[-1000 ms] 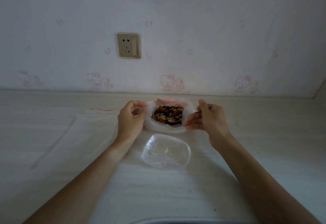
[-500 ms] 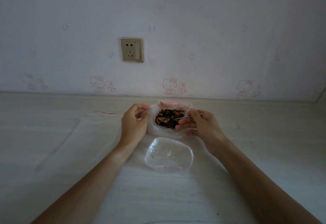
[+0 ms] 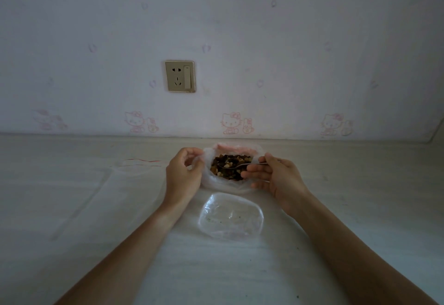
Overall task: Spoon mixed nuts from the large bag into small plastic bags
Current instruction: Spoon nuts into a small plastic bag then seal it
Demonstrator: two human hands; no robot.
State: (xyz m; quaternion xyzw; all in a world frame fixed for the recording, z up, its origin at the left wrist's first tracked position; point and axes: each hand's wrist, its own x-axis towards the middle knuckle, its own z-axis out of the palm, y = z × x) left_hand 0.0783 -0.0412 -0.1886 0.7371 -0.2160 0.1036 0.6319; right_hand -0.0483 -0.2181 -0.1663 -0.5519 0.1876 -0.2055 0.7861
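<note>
A person's two bare hands work at an open bag (image 3: 227, 183) of mixed nuts (image 3: 230, 166) on a pale table (image 3: 96, 208), seen from a head-worn camera; the bag stands at the far middle of the table, close to the wall, its clear plastic rolled down round a dark and tan heap of nuts, a pink strip showing at its far rim; the left hand (image 3: 183, 177) pinches the bag's left edge between curled fingers and thumb, holding the mouth open; the right hand (image 3: 276, 179) grips a metal spoon (image 3: 234, 165) by the handle at the bag's right side, its fingers curled about it and pointing left, the bowl lying in the nuts with a few pieces on it; just on the near side of the bag, between the two forearms, lies a small bag (image 3: 230, 218) of clear plastic, its mouth spread wide and only crumbs visible inside, apart from both hands; to the left, a flat clear bag with a red line (image 3: 141, 161) along its far edge lies on the table, hard to make out against the surface; on the wall behind, a brass-coloured socket (image 3: 180, 76) sits above a row of faint pink cartoon cats (image 3: 230, 123)
</note>
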